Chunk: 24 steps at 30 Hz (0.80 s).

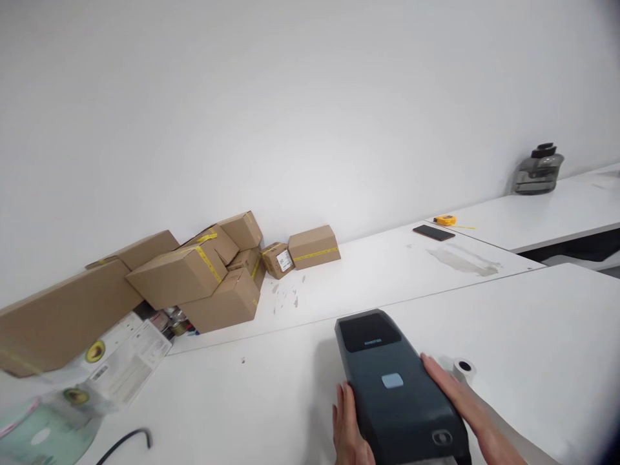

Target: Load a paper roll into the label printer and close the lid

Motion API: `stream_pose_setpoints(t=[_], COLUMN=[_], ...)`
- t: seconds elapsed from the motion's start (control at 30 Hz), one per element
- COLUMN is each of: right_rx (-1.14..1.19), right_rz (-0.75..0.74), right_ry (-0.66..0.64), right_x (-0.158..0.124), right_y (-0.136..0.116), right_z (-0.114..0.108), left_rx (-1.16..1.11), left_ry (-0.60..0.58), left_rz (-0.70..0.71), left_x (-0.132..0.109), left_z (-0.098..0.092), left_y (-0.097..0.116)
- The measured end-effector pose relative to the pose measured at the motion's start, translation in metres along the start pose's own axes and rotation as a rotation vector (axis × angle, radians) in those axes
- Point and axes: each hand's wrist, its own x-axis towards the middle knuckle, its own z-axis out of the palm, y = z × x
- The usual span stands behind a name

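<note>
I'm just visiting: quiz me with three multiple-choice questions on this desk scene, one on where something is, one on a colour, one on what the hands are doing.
1. Where does the black phone lie?
A. on the far table near the yellow tape measure
B. on top of the cardboard boxes
C. on the dark device

2. What colour is the tape on the boxes?
A. red
B. yellow
C. blue

3. How do the hands meet the dark device?
A. both lie flat against its sides
B. one lifts it high
C. neither touches it

Answers: 1 A, the phone rests beside the tape measure. 2 B, yellow strips cross the boxes. 3 A, the left hand and right hand flank it on the white table.
</note>
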Motion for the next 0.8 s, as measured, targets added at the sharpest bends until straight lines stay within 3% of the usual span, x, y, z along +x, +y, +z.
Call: stream_pose_setpoints(t=[0.13,0.23,0.37,0.53,0.67,0.8], right_rx=[-0.042,-0.047,-0.179,-0.279,-0.298,-0.293], right_rz=[-0.215,-0.347,-0.359,-0.287,-0.232,-0.220], right_ry=[-0.047,-0.024,0.023,-0.007,-0.018,-0.038], right_x=[0.042,0.092,0.154,0.207,0.234,0.239], right_y=[-0.074,-0.109,-0.129,-0.136,-0.131,-0.129], right_z=[-0.003,0.003,0.013,0.022,0.031,0.033], left_rx=[-0.180,-0.201,-0.071,-0.114,-0.124,-0.113], left_ry=[-0.012,0.014,-0.074,-0.136,-0.187,-0.185], left_rz=[0.085,0.108,0.066,-0.002,-0.024,-0.018], left_x=[0.034,0.070,0.103,0.099,0.089,0.088], left_z=[0.002,0.011,0.021,0.024,0.021,0.020], left_y=[0.059,0.082,0.059,0.018,0.011,0.012])
